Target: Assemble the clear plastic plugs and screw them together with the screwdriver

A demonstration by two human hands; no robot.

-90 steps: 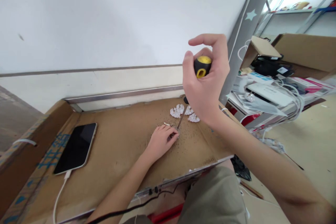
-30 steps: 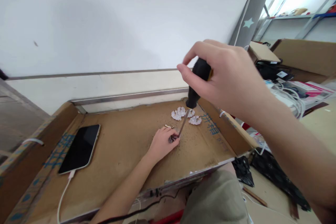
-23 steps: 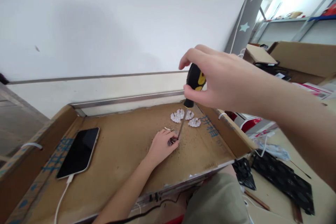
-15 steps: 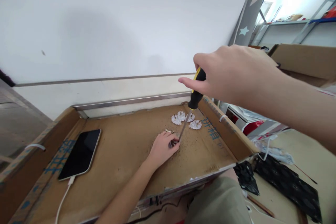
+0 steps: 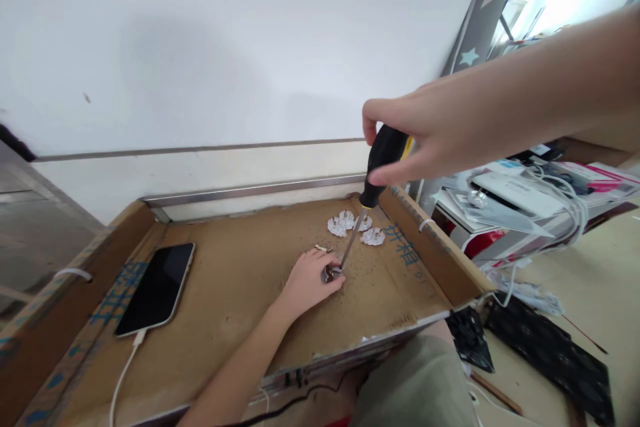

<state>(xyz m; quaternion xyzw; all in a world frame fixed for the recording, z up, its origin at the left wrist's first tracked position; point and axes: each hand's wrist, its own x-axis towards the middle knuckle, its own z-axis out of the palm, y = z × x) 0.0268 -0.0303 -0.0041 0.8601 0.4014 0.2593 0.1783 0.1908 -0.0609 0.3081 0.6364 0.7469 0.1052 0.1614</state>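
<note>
With directions taken from the left hand [image 5: 309,283], a small dark part [image 5: 331,273] is pinched at three o'clock between its thumb and fingers, low over the cardboard tray [image 5: 225,293]. A screwdriver [image 5: 371,195] is gripped by its black and yellow handle in the right hand [image 5: 425,123], at one o'clock, with thumb and fingers wrapped round it. The shaft is tilted, its handle leaned toward one o'clock and its tip brought down to the part; the exact contact is too small to be told. A pale strip [image 5: 323,249] is seen at one o'clock, near the fingers. Four clear pieces with pins [image 5: 346,220] are grouped farther out, between one and two o'clock. A phone [image 5: 156,290], joined to a white cable [image 5: 120,373], is laid at nine o'clock.
</note>
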